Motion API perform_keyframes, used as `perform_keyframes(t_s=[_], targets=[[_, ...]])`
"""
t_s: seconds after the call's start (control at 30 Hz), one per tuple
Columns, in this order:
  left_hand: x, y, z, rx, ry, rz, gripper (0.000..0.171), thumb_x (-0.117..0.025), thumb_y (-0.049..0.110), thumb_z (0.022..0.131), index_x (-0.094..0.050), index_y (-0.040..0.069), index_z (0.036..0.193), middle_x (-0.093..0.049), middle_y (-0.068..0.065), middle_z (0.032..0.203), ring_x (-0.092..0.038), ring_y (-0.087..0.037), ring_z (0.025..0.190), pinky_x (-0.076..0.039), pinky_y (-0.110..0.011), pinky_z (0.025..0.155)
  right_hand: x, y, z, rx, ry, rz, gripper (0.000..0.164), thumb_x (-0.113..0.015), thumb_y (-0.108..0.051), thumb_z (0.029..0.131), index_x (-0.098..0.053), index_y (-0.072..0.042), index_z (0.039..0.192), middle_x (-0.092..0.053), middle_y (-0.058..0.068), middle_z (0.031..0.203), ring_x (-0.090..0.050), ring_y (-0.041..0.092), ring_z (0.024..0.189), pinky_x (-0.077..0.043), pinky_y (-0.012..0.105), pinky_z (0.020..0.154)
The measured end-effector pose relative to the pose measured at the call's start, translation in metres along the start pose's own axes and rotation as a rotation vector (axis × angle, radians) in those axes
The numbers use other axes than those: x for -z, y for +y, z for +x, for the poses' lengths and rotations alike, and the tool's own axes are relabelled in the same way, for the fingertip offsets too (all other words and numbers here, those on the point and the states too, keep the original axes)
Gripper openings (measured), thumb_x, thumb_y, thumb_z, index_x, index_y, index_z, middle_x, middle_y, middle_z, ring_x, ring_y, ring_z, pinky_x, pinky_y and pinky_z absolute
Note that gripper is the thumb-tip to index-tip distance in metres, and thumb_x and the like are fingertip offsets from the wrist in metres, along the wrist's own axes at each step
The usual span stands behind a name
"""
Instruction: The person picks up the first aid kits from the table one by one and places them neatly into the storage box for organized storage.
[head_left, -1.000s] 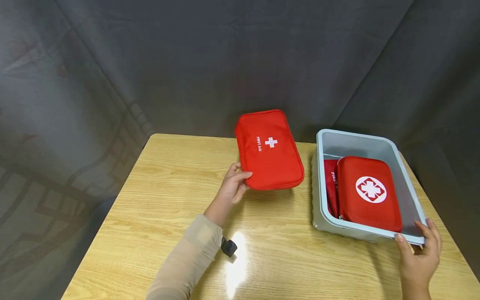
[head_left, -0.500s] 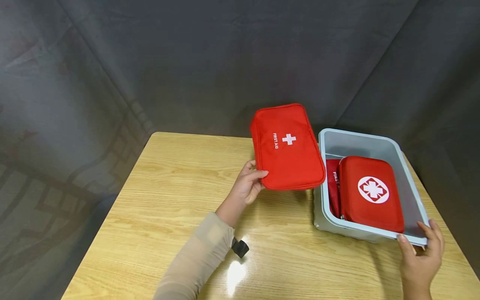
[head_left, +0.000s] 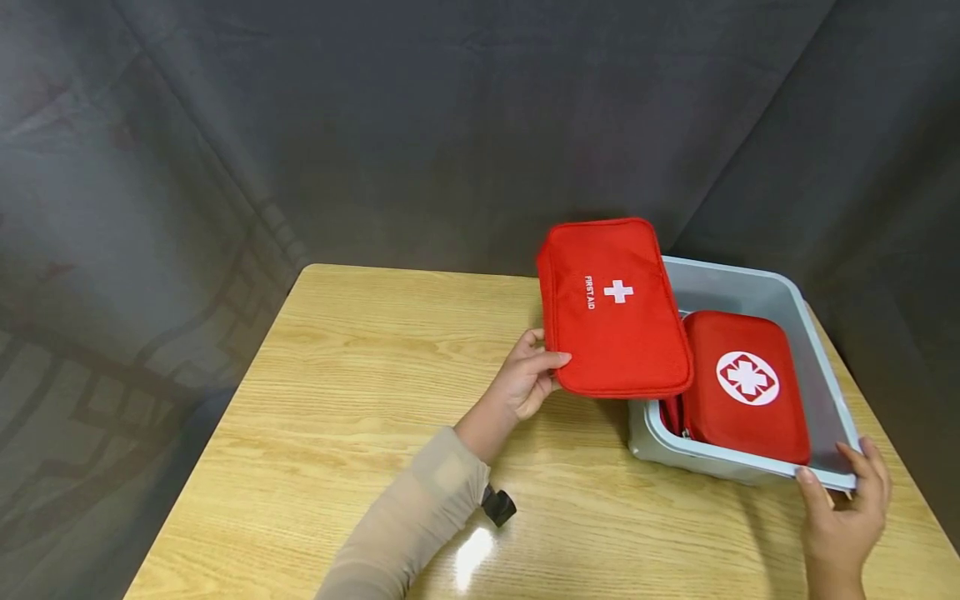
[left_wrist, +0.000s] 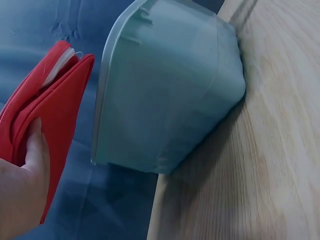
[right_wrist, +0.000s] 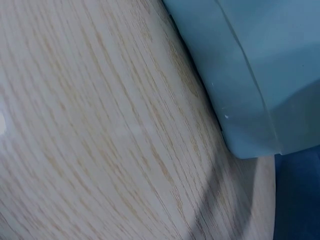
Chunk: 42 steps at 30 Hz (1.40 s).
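Observation:
A red first aid pouch [head_left: 622, 333] with a white cross is held up in my left hand [head_left: 525, 375], pinched at its near left corner. It overlaps the left rim of a pale blue-grey plastic bin [head_left: 742, 464] in the head view. The left wrist view has the pouch [left_wrist: 62, 115] raised beside the bin's outer wall [left_wrist: 165, 85], with the thumb pressed on its face. Inside the bin lies a red first aid case [head_left: 742, 333] with a round white emblem; another red pouch beside it is mostly hidden. My right hand [head_left: 843, 517] grips the bin's near right corner.
The bin stands on the right part of a wooden table [head_left: 337, 400], close to its right edge. A dark grey curtain [head_left: 450, 133] hangs behind the table and along both sides. The left wrist carries a small black device [head_left: 498, 505].
My left hand has carried the first aid pouch rightward, from above the table to over the bin's left rim, dipping slightly at the end. The right hand keeps its grip on the corner.

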<state>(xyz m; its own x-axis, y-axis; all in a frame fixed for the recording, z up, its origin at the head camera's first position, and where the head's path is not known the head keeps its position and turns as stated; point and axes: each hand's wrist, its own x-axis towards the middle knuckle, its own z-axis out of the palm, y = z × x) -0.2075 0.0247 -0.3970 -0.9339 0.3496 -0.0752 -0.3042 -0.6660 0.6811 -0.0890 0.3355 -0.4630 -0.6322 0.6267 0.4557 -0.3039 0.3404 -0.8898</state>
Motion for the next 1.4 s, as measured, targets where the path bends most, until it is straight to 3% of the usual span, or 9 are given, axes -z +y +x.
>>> perform_keyframes(t_s=[0.13,0.37,0.87,1.4], targets=[[-0.006,-0.004,0.001,0.016,0.002,0.011,0.035,-0.043,-0.016,0.075,-0.037,0.008,0.100,-0.055,-0.006,0.085,-0.057,-0.014,0.068,-0.046,-0.027,0.058,0.000,-0.001,-0.001,0.006,-0.001,-0.036,0.041,-0.057,0.012,0.070,-0.049,0.010,0.111,-0.036,0.010,0.125,-0.029,0.021,0.116,-0.039,0.010,0.077],[-0.014,-0.013,0.003,0.033,0.008,0.035,0.034,-0.045,-0.016,0.075,-0.036,0.007,0.099,-0.054,-0.007,0.084,-0.057,-0.015,0.067,-0.047,-0.028,0.056,-0.001,-0.002,0.000,0.006,0.007,0.000,0.042,-0.057,0.013,0.070,-0.049,0.010,0.111,-0.035,0.010,0.125,-0.030,0.022,0.116,-0.039,0.010,0.077],[-0.017,-0.024,0.004,0.068,0.021,0.058,0.031,-0.046,-0.014,0.076,-0.037,0.005,0.099,-0.054,-0.007,0.083,-0.056,-0.014,0.065,-0.046,-0.027,0.056,-0.004,0.002,-0.001,0.010,-0.010,-0.097,0.043,-0.057,0.010,0.072,-0.048,0.008,0.114,-0.036,0.008,0.126,-0.031,0.021,0.116,-0.038,0.010,0.079],[-0.032,-0.034,0.010,0.089,0.054,0.074,0.031,-0.048,-0.015,0.075,-0.039,0.005,0.096,-0.055,-0.008,0.082,-0.056,-0.015,0.064,-0.046,-0.027,0.055,-0.003,0.003,0.002,0.006,-0.014,-0.096,0.043,-0.056,0.011,0.072,-0.048,0.008,0.114,-0.035,0.009,0.127,-0.031,0.020,0.116,-0.038,0.010,0.079]])
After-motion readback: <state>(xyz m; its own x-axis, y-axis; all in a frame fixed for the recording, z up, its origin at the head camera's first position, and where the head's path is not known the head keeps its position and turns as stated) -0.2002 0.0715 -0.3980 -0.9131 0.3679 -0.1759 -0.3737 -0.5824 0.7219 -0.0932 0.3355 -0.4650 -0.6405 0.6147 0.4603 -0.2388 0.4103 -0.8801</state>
